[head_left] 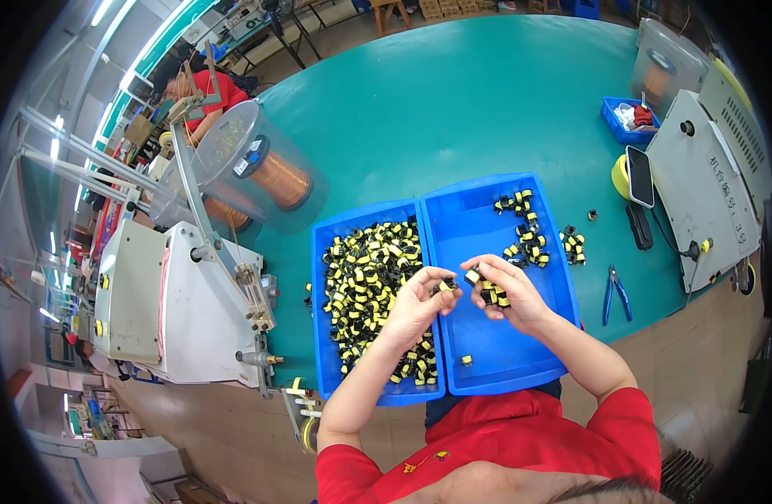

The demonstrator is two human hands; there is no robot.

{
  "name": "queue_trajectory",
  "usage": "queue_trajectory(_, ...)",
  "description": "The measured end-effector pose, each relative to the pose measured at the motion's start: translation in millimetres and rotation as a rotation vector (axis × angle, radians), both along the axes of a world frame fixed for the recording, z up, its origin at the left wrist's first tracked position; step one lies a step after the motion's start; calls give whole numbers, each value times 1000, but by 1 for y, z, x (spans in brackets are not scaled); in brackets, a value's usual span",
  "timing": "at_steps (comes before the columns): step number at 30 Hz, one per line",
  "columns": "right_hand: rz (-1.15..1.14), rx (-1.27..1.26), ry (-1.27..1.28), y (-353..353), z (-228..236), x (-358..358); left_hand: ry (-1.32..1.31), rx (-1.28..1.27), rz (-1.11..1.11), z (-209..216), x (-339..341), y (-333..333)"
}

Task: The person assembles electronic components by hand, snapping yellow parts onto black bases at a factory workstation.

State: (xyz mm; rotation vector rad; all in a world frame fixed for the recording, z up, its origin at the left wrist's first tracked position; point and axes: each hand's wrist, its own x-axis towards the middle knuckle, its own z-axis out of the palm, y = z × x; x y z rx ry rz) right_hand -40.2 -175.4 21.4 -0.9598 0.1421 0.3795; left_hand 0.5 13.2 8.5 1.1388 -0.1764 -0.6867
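My left hand (422, 304) pinches one small black coil bobbin (445, 286) wrapped in yellow tape, above the inner edges of two blue trays. Close beside it, my right hand (513, 294) is closed around several more of these taped coils (493, 294). Under my left forearm, the left blue tray (320, 370) is heaped with the same black-and-yellow pieces (369, 286). The right blue tray (520, 361) has a loose cluster of coils (530, 244) toward its far right and a single coil (466, 360) near its front.
More coils (574, 245) lie on the green table (419, 109) right of the trays. Blue-handled cutters (614, 296), a phone (639, 176) and a small blue basket (622, 133) are farther right. Winding machines (209, 311) flank both sides; a copper wire spool (278, 178) stands left. A person in red (222, 88) sits far left.
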Motion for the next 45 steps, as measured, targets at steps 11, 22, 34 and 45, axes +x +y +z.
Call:
queue_trajectory(11, 36, -12, 18, 0, -2, 1, -596, 655, 534, 9, 23, 31)
queue_trajectory(22, 131, -128, -87, 5, -4, -1, -572, 464, 83, 13, -10, -1)
queue_trajectory(34, 186, 296, 330, -7, -27, 8, 180, -83, -22, 21, 7, 13)
queue_trajectory(45, 119, 544, 502, -1, -21, 12, -1036, 1129, 550, 15, 13, 27)
